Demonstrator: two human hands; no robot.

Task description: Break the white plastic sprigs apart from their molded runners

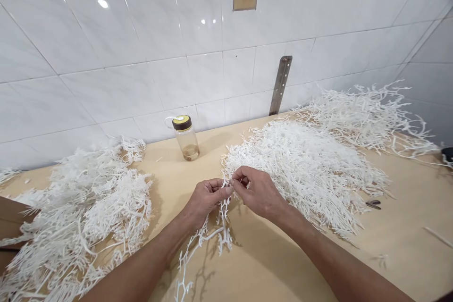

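While my left hand (207, 197) and right hand (256, 192) clamp their grip on the far tip of the white sprig (224, 231), its length runs toward me along the bench (406, 231).

Bare forearms, bare left hand (207, 197) and right hand (260, 193)

Bright, even overhead light; glare spots on tiles (106, 33); wide-angle edge bending
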